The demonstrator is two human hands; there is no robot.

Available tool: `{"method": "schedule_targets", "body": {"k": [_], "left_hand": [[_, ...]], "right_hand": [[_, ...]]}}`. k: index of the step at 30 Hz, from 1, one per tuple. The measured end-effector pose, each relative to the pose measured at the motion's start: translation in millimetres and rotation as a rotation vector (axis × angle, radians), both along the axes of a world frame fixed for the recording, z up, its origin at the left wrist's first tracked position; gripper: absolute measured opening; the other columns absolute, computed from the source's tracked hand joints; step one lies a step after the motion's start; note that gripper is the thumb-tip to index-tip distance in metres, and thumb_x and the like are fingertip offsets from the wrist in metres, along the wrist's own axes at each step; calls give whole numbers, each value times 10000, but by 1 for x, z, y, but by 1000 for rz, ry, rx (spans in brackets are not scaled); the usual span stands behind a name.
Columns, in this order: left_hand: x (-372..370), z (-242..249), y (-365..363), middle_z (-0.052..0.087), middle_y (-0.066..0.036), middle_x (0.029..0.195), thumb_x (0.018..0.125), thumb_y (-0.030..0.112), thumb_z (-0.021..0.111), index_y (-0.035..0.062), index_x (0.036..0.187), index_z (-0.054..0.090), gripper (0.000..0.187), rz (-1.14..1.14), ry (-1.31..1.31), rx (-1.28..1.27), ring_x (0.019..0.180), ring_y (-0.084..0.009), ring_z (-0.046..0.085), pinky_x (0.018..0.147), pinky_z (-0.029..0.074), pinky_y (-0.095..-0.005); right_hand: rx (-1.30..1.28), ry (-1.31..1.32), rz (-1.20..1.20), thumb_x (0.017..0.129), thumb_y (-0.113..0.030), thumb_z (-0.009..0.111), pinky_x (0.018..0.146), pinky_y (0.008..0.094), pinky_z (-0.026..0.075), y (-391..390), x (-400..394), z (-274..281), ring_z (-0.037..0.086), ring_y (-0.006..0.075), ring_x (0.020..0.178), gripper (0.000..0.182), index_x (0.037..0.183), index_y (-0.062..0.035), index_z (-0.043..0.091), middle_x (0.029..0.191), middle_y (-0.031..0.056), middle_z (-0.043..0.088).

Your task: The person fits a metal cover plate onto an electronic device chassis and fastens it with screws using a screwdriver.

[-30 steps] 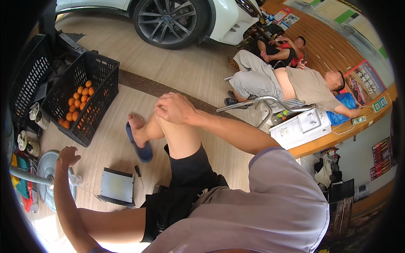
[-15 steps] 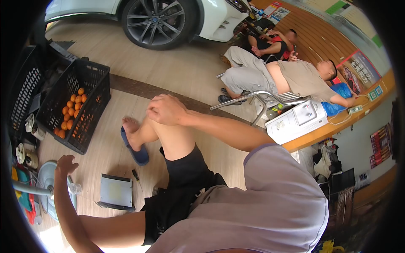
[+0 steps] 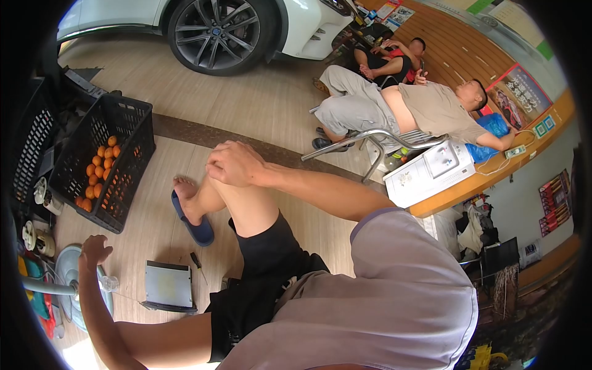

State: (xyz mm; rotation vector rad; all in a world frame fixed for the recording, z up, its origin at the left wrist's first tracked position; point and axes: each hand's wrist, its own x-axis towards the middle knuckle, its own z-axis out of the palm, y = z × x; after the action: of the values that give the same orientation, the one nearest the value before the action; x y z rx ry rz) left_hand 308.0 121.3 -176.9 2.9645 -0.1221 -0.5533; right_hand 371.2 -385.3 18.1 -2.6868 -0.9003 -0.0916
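My right hand (image 3: 234, 163) lies over my raised, bare knee, its fingers bent round it. My left hand (image 3: 96, 250) hangs at the lower left, fingers loosely bent and apart, with nothing visible in it. Below and right of it, a flat grey metal unit (image 3: 168, 285) lies on the floor. Beside that unit is a screwdriver (image 3: 197, 261) with a dark handle. A small clear plastic cup (image 3: 109, 283) is close to my left hand, by the round fan base (image 3: 69, 277). My foot wears a blue slipper (image 3: 200, 233).
A black crate (image 3: 132, 163) holds several oranges (image 3: 98, 172) at the left. A white car (image 3: 308, 31) stands at the top. One person (image 3: 431, 108) reclines on a metal chair (image 3: 364, 132); another person (image 3: 394, 61) sits behind. A white appliance (image 3: 428, 172) is at the right.
The whole view has shifted slightly. My left hand's fingers look a little more bent than before. My right hand stays on my knee.
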Motion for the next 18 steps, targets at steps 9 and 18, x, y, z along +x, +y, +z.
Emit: {"method": "schedule_targets", "body": {"k": [9,18], "left_hand": [[0,-5,3,717,-164,1100,747,300,695,71,1108,723,429,-7,-19,-6,1084,-346,650,953,520,-473],[0,-9,5,719,-175,1074,738,302,713,59,1070,729,412,-27,-65,-31,1050,-364,658,937,523,-483]], "right_hand": [[-10,12,-7,864,-292,612,886,448,515,0,1,0,651,353,1003,285,915,-49,749,990,139,726],[7,-7,-1,864,-291,617,878,442,521,-1,1,-1,654,351,992,278,908,-50,748,985,137,727]]}}
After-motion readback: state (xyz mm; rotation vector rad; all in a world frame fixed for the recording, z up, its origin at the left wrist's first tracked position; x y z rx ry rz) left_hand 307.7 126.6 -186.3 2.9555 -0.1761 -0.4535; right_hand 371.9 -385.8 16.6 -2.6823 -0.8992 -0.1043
